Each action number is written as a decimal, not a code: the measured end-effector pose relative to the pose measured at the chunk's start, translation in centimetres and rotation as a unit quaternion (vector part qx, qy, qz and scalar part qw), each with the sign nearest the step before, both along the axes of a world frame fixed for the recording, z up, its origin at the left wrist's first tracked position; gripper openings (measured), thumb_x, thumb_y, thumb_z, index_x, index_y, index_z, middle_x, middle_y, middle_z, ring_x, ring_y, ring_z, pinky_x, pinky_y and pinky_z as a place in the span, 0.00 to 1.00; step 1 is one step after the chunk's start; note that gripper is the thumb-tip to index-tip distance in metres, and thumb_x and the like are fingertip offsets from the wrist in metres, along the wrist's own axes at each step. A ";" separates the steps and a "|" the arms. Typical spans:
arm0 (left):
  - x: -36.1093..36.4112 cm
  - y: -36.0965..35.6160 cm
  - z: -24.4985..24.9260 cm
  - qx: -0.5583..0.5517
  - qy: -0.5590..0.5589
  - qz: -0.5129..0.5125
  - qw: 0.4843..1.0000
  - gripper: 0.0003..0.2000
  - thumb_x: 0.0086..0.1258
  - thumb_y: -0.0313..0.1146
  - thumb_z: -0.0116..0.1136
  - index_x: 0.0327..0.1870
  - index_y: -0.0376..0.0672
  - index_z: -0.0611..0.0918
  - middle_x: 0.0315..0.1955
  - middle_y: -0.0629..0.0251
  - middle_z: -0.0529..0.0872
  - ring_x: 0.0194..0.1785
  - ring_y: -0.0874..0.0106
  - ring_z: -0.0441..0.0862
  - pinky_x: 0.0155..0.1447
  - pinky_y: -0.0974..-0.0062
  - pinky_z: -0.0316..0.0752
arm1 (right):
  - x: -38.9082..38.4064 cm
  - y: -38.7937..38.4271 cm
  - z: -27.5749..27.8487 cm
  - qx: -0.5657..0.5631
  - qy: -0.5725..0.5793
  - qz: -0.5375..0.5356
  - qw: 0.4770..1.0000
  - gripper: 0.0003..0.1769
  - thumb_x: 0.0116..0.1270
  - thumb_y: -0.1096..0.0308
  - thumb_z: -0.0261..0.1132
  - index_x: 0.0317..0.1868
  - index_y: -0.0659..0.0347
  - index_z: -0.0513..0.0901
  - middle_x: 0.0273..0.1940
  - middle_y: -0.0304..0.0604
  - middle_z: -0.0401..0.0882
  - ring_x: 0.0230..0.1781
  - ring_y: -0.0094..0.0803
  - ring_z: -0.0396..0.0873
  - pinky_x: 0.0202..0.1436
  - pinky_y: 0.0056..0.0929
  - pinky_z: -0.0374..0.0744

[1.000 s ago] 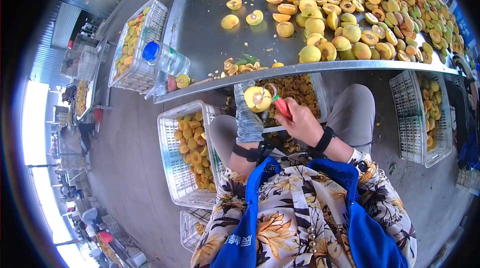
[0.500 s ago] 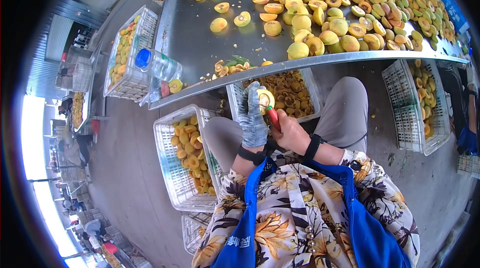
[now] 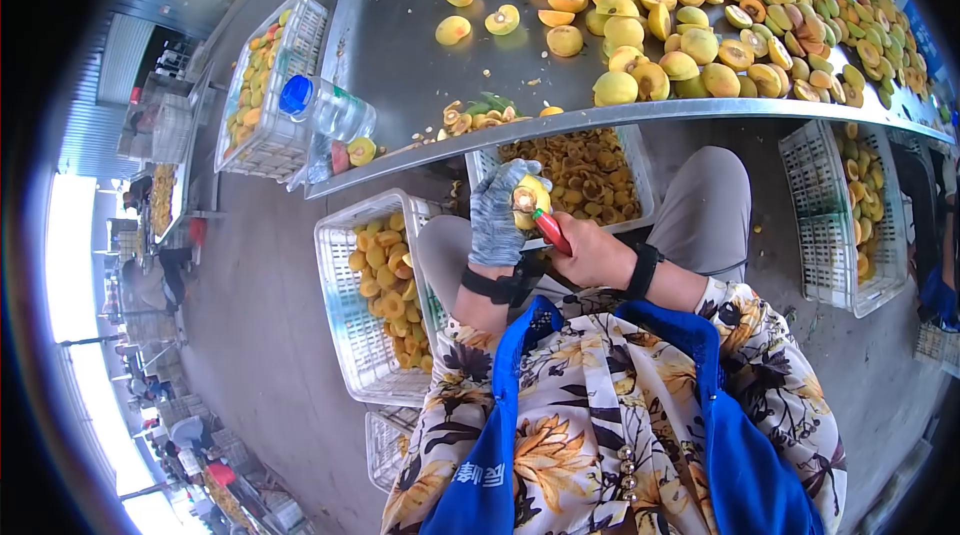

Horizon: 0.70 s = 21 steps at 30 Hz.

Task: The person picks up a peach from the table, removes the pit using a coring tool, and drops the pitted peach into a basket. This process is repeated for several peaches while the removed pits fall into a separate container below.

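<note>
My left hand (image 3: 497,215), in a grey glove, is closed around a yellow peach half (image 3: 527,199) with its cut face turned toward my right. In my right hand (image 3: 594,251) is a small pitting knife (image 3: 553,232) with a red handle and a green collar. Its tip meets the cut face of the fruit, and the blade itself is too small to make out. Both hands are over my lap, just in front of a white crate (image 3: 640,160) of scooped-out peach scraps (image 3: 580,170) under the table edge.
A metal table (image 3: 420,65) carries many halved peaches (image 3: 700,45) and a water bottle (image 3: 335,113). Beside my left leg stands a crate of peach halves (image 3: 390,285). More fruit crates stand at left (image 3: 275,85) and right (image 3: 830,215). Several people work in the distance.
The fingers of my left hand have curled further around the peach half, which has tilted. The knife has turned slightly with my right hand. The whole view has shifted a little.
</note>
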State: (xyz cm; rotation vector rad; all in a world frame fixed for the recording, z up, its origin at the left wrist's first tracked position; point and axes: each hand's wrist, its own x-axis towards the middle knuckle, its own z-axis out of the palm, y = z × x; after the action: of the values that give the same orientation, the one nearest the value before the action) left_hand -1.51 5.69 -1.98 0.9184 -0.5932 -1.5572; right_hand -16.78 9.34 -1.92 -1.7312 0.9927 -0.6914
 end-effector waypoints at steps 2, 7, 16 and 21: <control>0.9 -0.6 -0.5 0.024 0.037 -0.049 0.998 0.15 0.63 0.36 0.57 0.44 0.32 0.77 0.36 0.56 0.82 0.36 0.62 0.82 0.39 0.70 0.79 | 0.3 1.0 -0.7 0.011 -0.010 -0.026 1.000 0.12 0.53 0.73 0.57 0.38 0.67 0.70 0.25 0.62 0.76 0.31 0.57 0.77 0.34 0.45 0.75; 0.4 -0.6 3.5 0.041 0.060 -0.154 0.985 0.14 0.64 0.37 0.58 0.42 0.35 0.79 0.35 0.56 0.83 0.38 0.66 0.82 0.40 0.73 0.79 | -0.1 0.2 -0.2 0.006 -0.077 -0.058 0.995 0.12 0.54 0.72 0.59 0.39 0.64 0.72 0.27 0.57 0.77 0.30 0.54 0.78 0.34 0.41 0.76; -0.8 -1.0 -0.9 0.076 0.068 0.072 0.992 0.15 0.66 0.40 0.54 0.46 0.38 0.76 0.36 0.58 0.81 0.33 0.65 0.81 0.36 0.68 0.80 | 1.3 0.0 -0.8 -0.077 -0.025 -0.136 0.987 0.15 0.57 0.70 0.63 0.43 0.64 0.70 0.23 0.57 0.74 0.27 0.57 0.76 0.28 0.40 0.73; -1.6 -0.9 -0.7 0.001 0.049 0.105 0.993 0.15 0.71 0.43 0.48 0.45 0.40 0.76 0.37 0.62 0.81 0.38 0.68 0.79 0.39 0.70 0.78 | 0.9 -0.1 0.3 -0.085 -0.011 -0.162 0.983 0.14 0.58 0.70 0.63 0.39 0.66 0.68 0.22 0.60 0.74 0.27 0.58 0.75 0.28 0.46 0.72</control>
State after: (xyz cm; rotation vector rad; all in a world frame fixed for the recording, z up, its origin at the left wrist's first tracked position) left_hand -3.13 4.76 -2.71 0.8722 -0.4113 -1.4037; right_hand -15.87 9.26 -1.64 -1.7199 1.2454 -1.0257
